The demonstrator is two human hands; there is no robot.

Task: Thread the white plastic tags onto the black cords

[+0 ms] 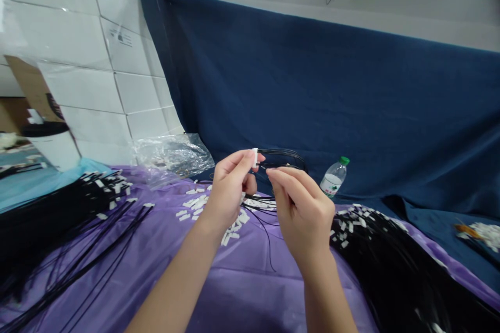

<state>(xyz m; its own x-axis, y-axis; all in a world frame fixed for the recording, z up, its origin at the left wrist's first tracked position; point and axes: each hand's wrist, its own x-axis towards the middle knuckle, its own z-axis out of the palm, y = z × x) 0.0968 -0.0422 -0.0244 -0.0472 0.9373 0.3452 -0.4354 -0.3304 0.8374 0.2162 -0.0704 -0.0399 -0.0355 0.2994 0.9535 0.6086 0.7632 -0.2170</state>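
My left hand (pixel 230 187) is raised over the purple cloth (pixel 219 281) and pinches a small white tag (pixel 255 157) between thumb and forefinger. My right hand (pixel 302 213) is closed beside it, gripping a thin black cord (pixel 283 155) that loops out behind the tag and trails down toward the cloth. The two hands are nearly touching. Loose white tags (pixel 197 203) lie scattered on the cloth just below the hands.
A bundle of black cords with white tags (pixel 78 208) lies at the left, another big bundle (pixel 390 260) at the right. A clear plastic bag (pixel 172 158) and a green-capped water bottle (pixel 334 177) sit by the blue curtain. White boxes (pixel 78 62) stack at the left.
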